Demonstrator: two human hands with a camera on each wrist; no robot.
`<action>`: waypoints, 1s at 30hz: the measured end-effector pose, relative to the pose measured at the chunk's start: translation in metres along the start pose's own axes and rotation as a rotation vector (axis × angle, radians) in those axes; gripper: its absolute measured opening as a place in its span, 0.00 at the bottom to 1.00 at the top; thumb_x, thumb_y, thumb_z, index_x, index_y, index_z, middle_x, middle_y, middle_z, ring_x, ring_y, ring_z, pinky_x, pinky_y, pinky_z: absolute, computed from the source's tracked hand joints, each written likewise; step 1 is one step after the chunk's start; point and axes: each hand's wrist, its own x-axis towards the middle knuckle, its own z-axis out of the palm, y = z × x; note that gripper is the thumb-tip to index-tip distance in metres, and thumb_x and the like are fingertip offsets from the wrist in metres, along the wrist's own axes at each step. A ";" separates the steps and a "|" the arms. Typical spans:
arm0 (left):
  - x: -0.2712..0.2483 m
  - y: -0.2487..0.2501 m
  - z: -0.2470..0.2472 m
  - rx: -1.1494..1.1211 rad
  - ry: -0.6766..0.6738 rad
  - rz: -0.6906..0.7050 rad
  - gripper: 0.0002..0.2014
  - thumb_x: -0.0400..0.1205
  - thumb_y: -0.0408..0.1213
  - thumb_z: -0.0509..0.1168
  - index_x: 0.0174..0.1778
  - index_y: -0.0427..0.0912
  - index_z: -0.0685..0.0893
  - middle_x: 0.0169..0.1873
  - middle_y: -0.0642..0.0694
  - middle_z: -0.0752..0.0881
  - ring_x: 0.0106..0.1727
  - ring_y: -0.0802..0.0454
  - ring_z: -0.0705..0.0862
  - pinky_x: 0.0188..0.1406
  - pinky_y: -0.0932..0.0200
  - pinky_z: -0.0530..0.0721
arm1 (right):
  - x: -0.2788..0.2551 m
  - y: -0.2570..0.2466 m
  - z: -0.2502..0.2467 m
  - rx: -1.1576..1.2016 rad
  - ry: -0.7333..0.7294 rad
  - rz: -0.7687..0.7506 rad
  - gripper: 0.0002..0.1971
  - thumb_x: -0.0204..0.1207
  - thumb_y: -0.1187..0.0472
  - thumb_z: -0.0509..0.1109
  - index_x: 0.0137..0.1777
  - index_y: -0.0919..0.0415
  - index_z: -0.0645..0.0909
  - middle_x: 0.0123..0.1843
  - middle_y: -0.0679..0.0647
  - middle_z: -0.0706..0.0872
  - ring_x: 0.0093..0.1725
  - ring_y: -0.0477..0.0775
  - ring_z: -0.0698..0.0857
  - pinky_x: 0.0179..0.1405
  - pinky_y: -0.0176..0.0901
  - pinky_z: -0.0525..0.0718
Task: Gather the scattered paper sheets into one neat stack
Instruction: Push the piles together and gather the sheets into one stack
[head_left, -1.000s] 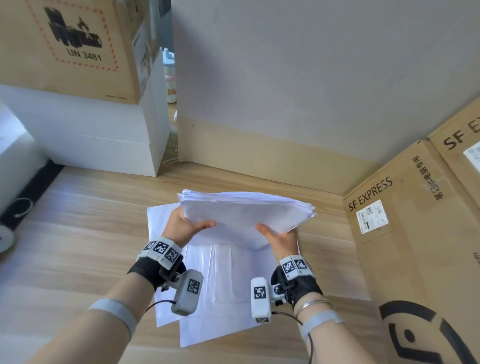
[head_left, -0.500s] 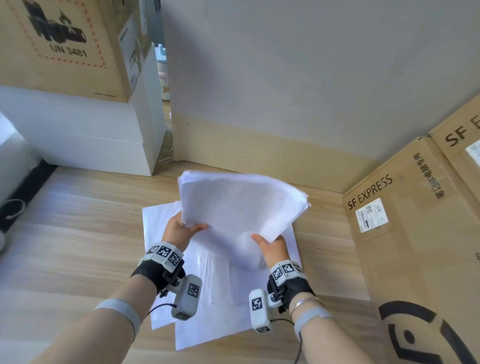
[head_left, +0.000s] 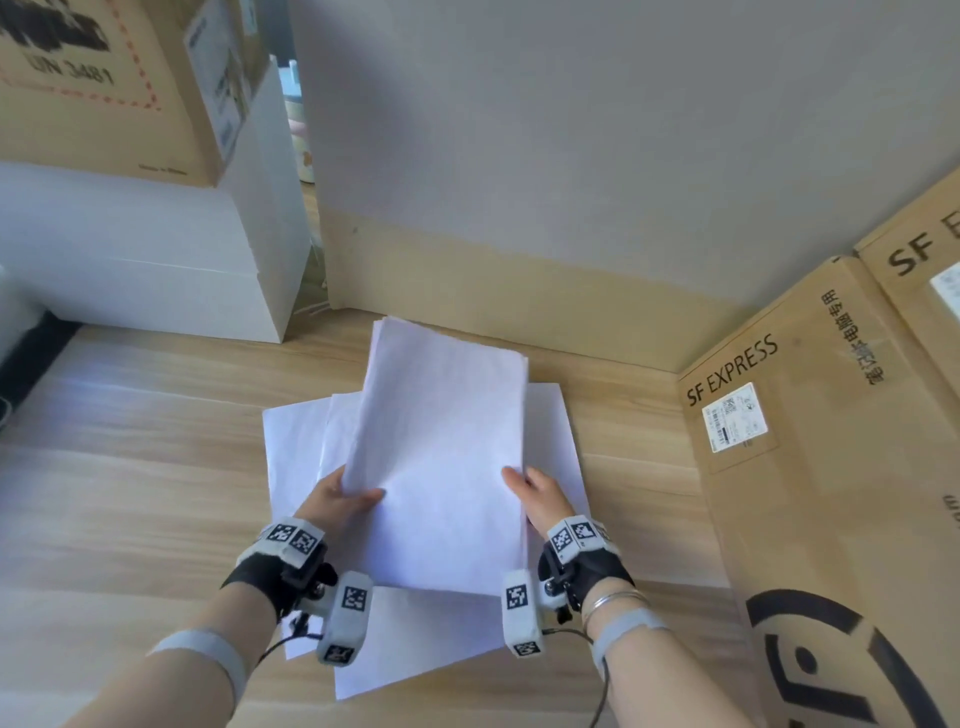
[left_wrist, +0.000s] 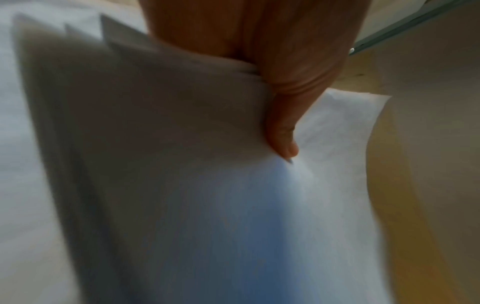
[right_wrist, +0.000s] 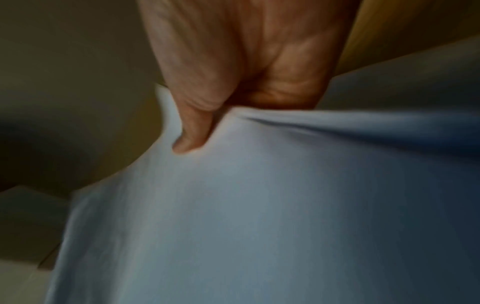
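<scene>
A bundle of white paper sheets is held up on end over the wooden floor, its long sides running away from me. My left hand grips its left edge with the thumb on the front face; the left wrist view shows that thumb pressed on the paper stack, whose edges fan unevenly. My right hand pinches the right edge, its thumb on the sheets. Under the bundle, a few loose sheets lie overlapped and skewed on the floor.
The wooden floor stretches to the left. A large SF Express carton stands close on the right. A white box with a brown carton on top sits at the back left. A grey wall is straight ahead.
The bundle has been turned from lying flat and crosswise to standing lengthwise in both hands. Both hands kept their hold and shifted slightly downward with it.
</scene>
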 end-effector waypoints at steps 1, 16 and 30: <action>0.002 -0.006 -0.007 0.000 0.035 -0.001 0.13 0.77 0.26 0.68 0.57 0.35 0.81 0.41 0.34 0.87 0.47 0.40 0.83 0.59 0.37 0.80 | 0.005 0.007 -0.002 -0.012 0.071 0.027 0.16 0.79 0.57 0.66 0.63 0.63 0.79 0.61 0.56 0.82 0.63 0.54 0.80 0.64 0.43 0.75; 0.008 -0.038 -0.048 -0.098 0.218 -0.057 0.12 0.78 0.24 0.65 0.55 0.37 0.75 0.34 0.40 0.81 0.34 0.46 0.79 0.33 0.54 0.78 | 0.014 0.045 -0.011 -0.299 0.221 0.313 0.46 0.61 0.62 0.81 0.78 0.60 0.61 0.74 0.61 0.75 0.71 0.60 0.77 0.71 0.51 0.76; 0.011 -0.045 -0.046 -0.012 0.199 -0.029 0.11 0.76 0.22 0.66 0.52 0.36 0.77 0.27 0.43 0.83 0.26 0.47 0.81 0.28 0.59 0.81 | 0.017 0.043 0.008 -0.009 0.134 0.245 0.09 0.72 0.66 0.73 0.35 0.54 0.76 0.35 0.52 0.79 0.37 0.53 0.78 0.39 0.41 0.76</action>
